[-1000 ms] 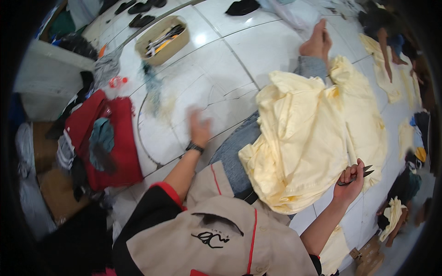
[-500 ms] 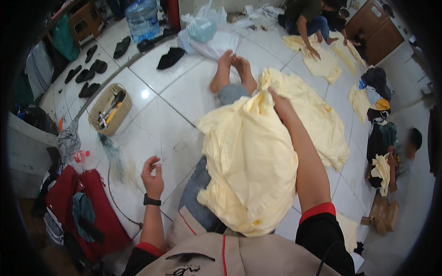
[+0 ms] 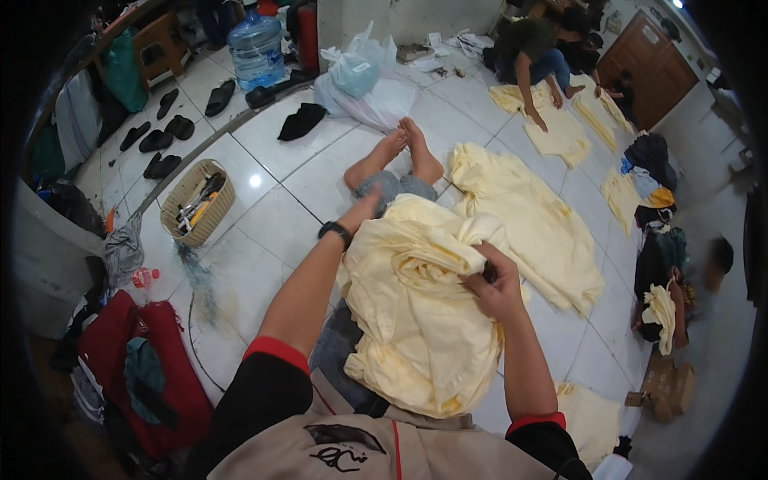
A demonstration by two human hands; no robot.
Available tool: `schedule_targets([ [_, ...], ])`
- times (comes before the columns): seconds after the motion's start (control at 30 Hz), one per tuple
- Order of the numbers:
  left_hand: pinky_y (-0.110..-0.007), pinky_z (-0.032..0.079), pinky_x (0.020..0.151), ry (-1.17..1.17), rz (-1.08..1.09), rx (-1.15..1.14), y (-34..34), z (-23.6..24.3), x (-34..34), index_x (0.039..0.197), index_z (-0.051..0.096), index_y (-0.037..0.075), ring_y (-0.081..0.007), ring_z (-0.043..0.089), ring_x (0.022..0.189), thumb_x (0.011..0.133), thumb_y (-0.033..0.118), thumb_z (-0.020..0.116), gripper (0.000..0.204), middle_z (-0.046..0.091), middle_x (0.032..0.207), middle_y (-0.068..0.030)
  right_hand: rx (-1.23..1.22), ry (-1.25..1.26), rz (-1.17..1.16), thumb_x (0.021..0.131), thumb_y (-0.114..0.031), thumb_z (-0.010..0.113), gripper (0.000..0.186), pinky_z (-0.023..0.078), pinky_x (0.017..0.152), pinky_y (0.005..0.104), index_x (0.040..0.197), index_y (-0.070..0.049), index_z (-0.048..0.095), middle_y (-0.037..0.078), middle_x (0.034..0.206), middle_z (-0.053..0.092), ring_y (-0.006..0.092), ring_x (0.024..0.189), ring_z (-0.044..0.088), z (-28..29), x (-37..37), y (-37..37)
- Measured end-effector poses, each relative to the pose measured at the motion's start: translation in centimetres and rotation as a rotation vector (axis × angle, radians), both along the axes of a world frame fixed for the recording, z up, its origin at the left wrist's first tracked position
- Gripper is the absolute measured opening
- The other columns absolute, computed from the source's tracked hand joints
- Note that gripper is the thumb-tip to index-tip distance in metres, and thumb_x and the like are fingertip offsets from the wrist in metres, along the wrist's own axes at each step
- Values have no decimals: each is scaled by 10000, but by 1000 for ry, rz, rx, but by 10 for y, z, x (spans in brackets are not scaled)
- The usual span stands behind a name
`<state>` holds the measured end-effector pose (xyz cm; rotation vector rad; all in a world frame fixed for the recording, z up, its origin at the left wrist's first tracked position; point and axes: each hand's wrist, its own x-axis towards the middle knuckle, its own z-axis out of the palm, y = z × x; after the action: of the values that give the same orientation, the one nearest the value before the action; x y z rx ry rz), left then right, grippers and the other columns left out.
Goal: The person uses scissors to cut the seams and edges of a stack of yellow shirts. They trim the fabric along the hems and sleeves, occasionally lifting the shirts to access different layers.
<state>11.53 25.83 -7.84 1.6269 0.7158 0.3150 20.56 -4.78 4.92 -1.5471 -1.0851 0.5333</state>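
Note:
A crumpled pale-yellow cloth bundle (image 3: pixel 420 312) lies over my lap. My right hand (image 3: pixel 496 284) is closed on a folded edge of it at the bundle's upper right; whether scissors are also in that hand I cannot make out. My left hand (image 3: pixel 366 204) is blurred, at the upper left edge of the bundle by my jeans cuffs, its fingers unclear. My bare feet (image 3: pixel 420 148) are stretched out beyond it. A second pale-yellow piece (image 3: pixel 536 240) lies spread on the tiles to the right.
A basket of tools (image 3: pixel 198 204), sandals (image 3: pixel 164 166), red fabric (image 3: pixel 144 368), water jug (image 3: pixel 254 50) and plastic bags (image 3: pixel 360 80) surround me. A co-worker (image 3: pixel 524 48) handles yellow cloth at back right. Another person (image 3: pixel 712 264) and a cardboard box (image 3: pixel 672 392) are at right.
My view tilted up. My right hand, earlier holding scissors low at right, rose and took the cloth, now pulled into folds. My left hand moved forward from the floor to the bundle's far side.

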Motion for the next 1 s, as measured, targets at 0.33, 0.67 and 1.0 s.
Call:
schedule_targets([
  [0.33,-406,330,1236,-440,-569,-347,-98,68,-24,1628,195,-19,-290,434,1476,979,273,727,889,409,1615,-199,298,514,-293,1020,-201,586,470,503,943,297,1448,-15,529,81,1254,657,180,1083,642,-6,-11,-62],
  [0.67,-392,430,1156,-379,-303,-65,-197,128,-69,1634,-57,-43,-308,580,1342,836,161,862,1234,537,1482,-253,246,560,-792,908,-8,721,279,485,852,266,1102,-94,540,14,1063,562,120,952,574,1,-11,-62],
  [1.0,-296,580,773,-616,88,-94,-93,157,-71,1190,712,-49,-155,728,885,1014,89,668,228,768,1083,-93,420,-278,-919,795,108,646,426,470,1017,337,1186,-46,574,37,1146,553,160,1106,572,140,22,-135],
])
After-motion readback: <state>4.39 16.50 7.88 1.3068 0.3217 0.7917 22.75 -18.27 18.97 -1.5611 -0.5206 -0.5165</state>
